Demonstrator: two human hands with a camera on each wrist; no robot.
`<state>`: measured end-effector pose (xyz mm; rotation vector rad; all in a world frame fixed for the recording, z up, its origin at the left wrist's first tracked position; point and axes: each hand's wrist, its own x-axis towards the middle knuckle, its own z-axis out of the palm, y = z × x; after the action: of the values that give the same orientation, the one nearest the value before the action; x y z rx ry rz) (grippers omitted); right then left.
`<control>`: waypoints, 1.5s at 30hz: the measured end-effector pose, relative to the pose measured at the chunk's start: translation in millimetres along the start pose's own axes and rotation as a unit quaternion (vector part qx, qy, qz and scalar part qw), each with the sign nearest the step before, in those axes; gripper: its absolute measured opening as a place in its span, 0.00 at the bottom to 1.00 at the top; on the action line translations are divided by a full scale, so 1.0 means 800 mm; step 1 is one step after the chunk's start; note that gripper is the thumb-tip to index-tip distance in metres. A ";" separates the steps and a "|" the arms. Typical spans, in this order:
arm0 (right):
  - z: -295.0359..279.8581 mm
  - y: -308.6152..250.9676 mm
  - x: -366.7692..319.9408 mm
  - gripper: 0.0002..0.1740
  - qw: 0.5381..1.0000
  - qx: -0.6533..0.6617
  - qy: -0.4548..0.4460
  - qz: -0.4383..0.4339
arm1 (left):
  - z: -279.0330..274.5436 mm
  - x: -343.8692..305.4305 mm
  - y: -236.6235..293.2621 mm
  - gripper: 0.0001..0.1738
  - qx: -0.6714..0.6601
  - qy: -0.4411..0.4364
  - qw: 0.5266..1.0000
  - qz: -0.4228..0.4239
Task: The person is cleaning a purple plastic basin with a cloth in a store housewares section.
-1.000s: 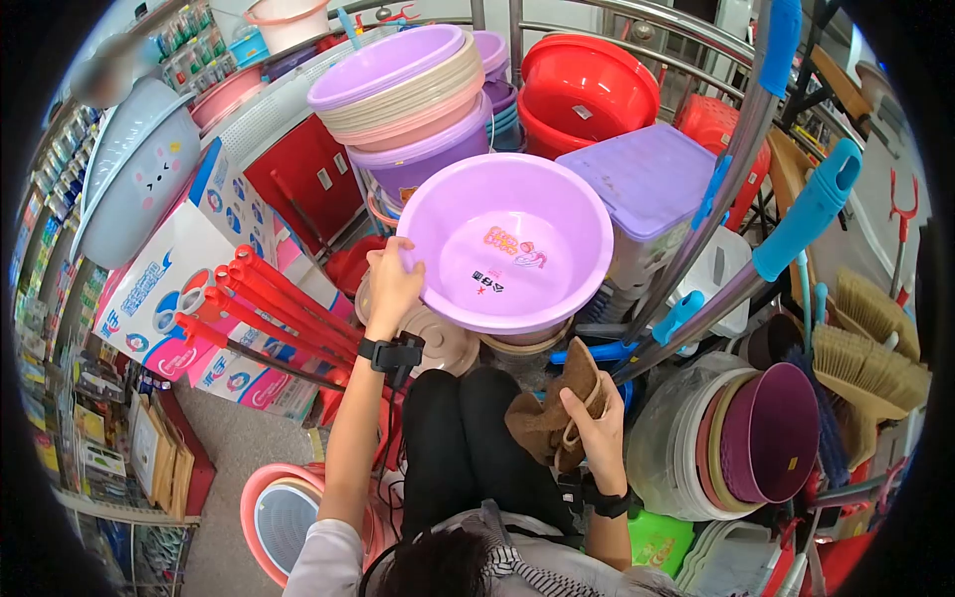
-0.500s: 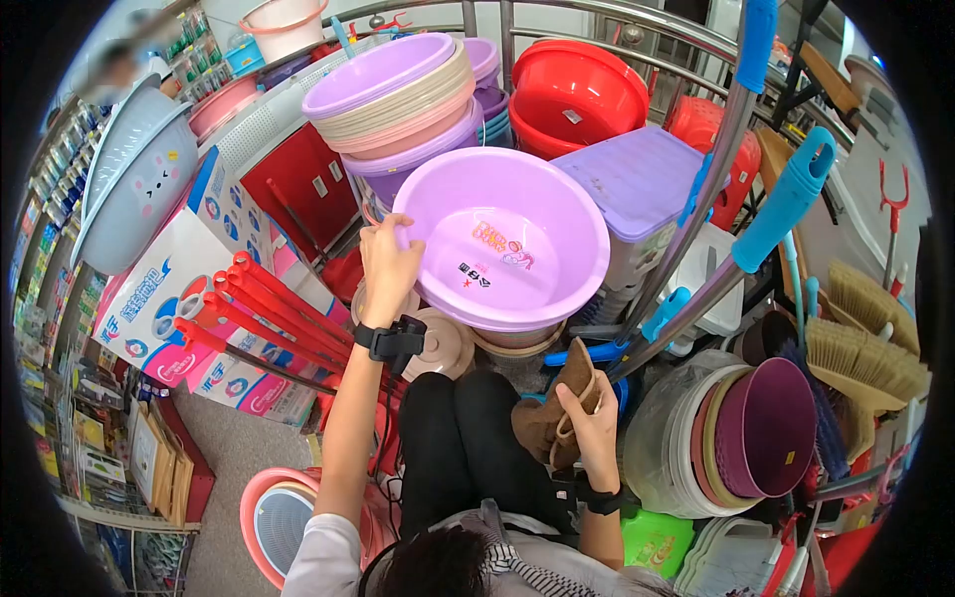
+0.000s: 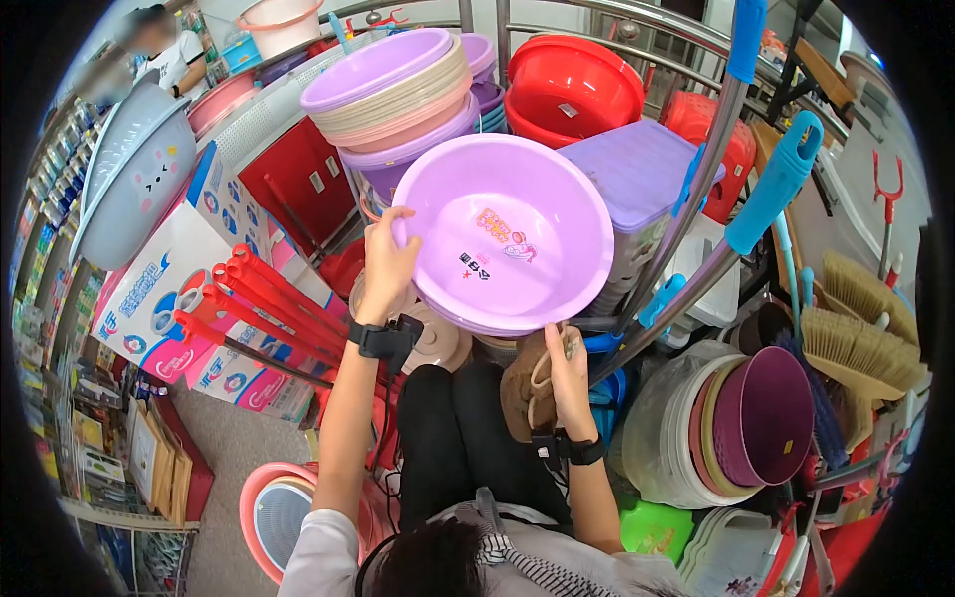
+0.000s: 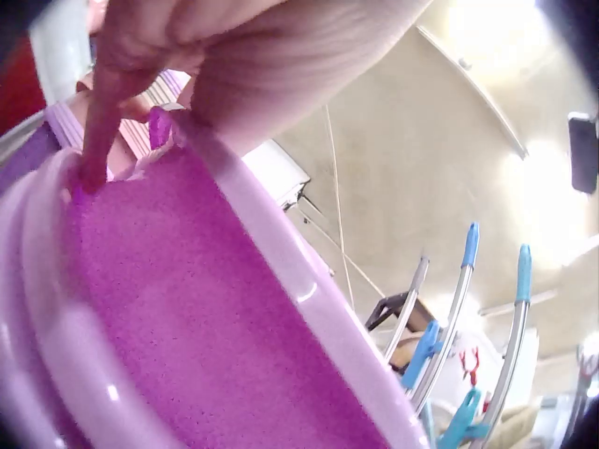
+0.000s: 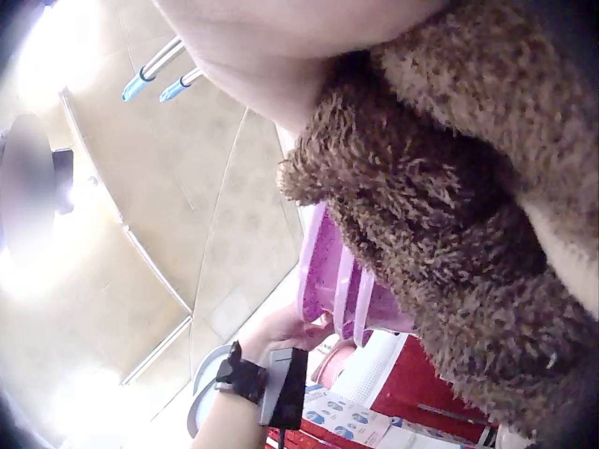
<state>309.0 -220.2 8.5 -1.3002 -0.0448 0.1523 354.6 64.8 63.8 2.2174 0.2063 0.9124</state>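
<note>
A light purple plastic basin (image 3: 547, 284) with printed cartoon figures and lettering inside tilts toward me above my knees. At its left rim, my left hand (image 3: 390, 261) grips the edge; the left wrist view shows a finger (image 4: 98, 154) bent over the rim. More than one purple rim (image 4: 47, 271) shows there, nested close together. My right hand (image 3: 571, 383) holds a bunched brown cloth (image 3: 522, 396), with its fingertips right at the basin's near right rim. Close up, the cloth (image 5: 430, 224) is fuzzy and folded, hiding most of the right fingers.
Stacked basins (image 3: 393, 109) stand behind, with red basins (image 3: 572, 90) and a purple-lidded box (image 3: 637, 174) beside them. Blue-handled poles (image 3: 776, 184) rise at right near nested buckets (image 3: 761, 428). Red-handled sticks (image 3: 269, 294) lean at left. A person (image 3: 169, 55) stands far left.
My right hand has moved up and left with the brown cloth, from beside my knee to the basin's near rim. My left hand stays at the left rim. A person has come into view at upper left.
</note>
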 end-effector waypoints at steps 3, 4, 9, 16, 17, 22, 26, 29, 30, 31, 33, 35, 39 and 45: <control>0.001 0.010 0.005 0.21 1.000 -0.006 0.015 -0.010 | -0.005 0.002 0.025 0.30 -0.219 -0.036 0.972 -0.076; 0.002 0.013 0.006 0.23 0.999 0.017 0.028 -0.020 | -0.009 0.002 0.040 0.32 -0.338 -0.035 0.926 -0.161; 0.002 0.037 0.011 0.29 0.999 0.034 -0.036 -0.021 | -0.022 0.010 0.050 0.26 -0.433 0.013 0.889 -0.149; 0.012 0.033 0.011 0.24 0.998 0.044 -0.027 -0.042 | -0.049 0.004 0.112 0.17 -0.399 0.087 0.913 -0.012; 0.013 0.032 0.010 0.23 0.998 0.049 -0.017 -0.041 | -0.057 0.001 0.111 0.17 -0.401 0.097 0.911 0.018; 0.000 0.057 0.011 0.24 0.999 0.044 -0.014 -0.008 | -0.126 -0.050 0.133 0.21 -0.425 0.171 0.889 0.015; -0.071 0.158 0.001 0.23 0.999 -0.018 -0.020 -0.028 | -0.188 -0.125 0.125 0.22 -0.460 0.220 0.858 -0.052; -0.075 0.137 -0.011 0.31 0.977 -0.116 -0.028 -0.176 | -0.206 -0.176 0.127 0.23 -0.444 0.276 0.841 -0.138; -0.050 0.068 -0.039 0.27 0.980 -0.115 -0.008 -0.163 | -0.211 -0.191 0.124 0.23 -0.439 0.280 0.842 -0.140; -0.030 0.017 -0.056 0.24 0.982 -0.106 0.008 -0.154 | -0.214 -0.204 0.118 0.23 -0.445 0.265 0.842 -0.153; -0.018 -0.026 -0.072 0.15 0.994 -0.038 0.021 -0.104 | -0.213 -0.225 0.112 0.22 -0.461 0.246 0.836 -0.167; -0.021 -0.034 -0.081 0.15 0.992 -0.021 -0.009 -0.122 | -0.206 -0.243 0.104 0.22 -0.457 0.252 0.834 -0.179; -0.030 -0.052 -0.095 0.17 0.995 0.009 -0.044 -0.090 | -0.204 -0.266 0.109 0.29 -0.474 0.246 0.812 -0.234; -0.042 -0.045 -0.104 0.15 0.984 -0.085 -0.132 -0.081 | -0.198 -0.319 0.094 0.40 -0.390 0.255 0.805 -0.366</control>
<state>234.1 -272.8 38.4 -1.4335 -0.3963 0.1832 52.4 -0.6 51.9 0.9510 0.7325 0.8880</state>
